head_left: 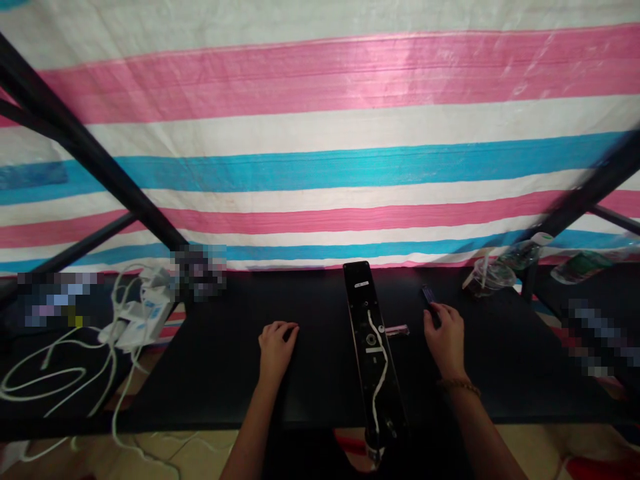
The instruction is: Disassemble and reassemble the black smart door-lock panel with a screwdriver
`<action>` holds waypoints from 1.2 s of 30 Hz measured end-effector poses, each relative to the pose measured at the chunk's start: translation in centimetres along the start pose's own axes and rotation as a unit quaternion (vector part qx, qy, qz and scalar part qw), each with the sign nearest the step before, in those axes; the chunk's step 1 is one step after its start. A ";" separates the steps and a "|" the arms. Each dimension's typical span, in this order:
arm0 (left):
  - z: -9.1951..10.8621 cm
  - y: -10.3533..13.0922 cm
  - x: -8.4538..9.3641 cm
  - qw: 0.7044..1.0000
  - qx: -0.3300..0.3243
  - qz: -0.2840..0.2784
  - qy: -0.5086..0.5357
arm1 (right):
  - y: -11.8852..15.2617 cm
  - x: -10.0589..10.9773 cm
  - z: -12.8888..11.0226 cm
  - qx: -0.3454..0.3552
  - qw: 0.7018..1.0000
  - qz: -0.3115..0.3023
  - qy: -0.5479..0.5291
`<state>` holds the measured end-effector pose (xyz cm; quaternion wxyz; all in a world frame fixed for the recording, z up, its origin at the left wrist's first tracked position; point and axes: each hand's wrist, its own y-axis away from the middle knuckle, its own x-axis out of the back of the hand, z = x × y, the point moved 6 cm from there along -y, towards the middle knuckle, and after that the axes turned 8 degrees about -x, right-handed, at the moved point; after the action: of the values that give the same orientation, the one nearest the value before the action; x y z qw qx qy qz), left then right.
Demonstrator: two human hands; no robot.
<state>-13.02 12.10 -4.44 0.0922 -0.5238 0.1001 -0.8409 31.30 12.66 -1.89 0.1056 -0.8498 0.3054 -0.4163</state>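
A long black panel point(373, 340) with a white cable point(385, 363) along it lies lengthwise on the black table point(215, 373), its near end reaching past the front edge. Left of the panel, my left hand point(277, 347) rests on the tabletop, thumb and index fingertips together, with nothing visible between them. To the right, my right hand point(447, 337) has its thumb and index finger at the near end of a small dark blue object point(428, 294), pinching it. A small pinkish strip point(397, 331) lies against the panel's right side.
White cables point(115, 360) and a power strip point(143, 323) sit at the left. A clear plastic cup point(490, 277) and a clear bottle point(525, 252) are at the back right. Dark metal bars point(95, 157) slant on both sides before a striped sheet point(320, 167).
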 end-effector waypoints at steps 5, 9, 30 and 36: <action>0.3 0.2 0.0 1.000 -0.006 0.000 0.003 | 0.0 -4.3 -10.5 0.094 0.961 -0.177 -0.192; 0.4 0.5 0.2 1.000 -0.015 0.003 0.018 | -0.7 -7.0 -15.0 0.125 0.930 -0.246 -0.244; 0.5 0.3 1.3 0.990 -0.031 0.129 0.048 | 1.5 1.5 -16.9 0.222 0.929 -0.120 -0.272; 5.3 1.7 1.9 0.980 -0.034 0.178 0.087 | 4.5 11.4 -16.7 0.278 0.921 0.020 -0.272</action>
<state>-9.05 9.58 -0.95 0.2129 -0.4249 0.2281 -0.8497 21.76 3.37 14.06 0.4248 -0.8605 0.1539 -0.2354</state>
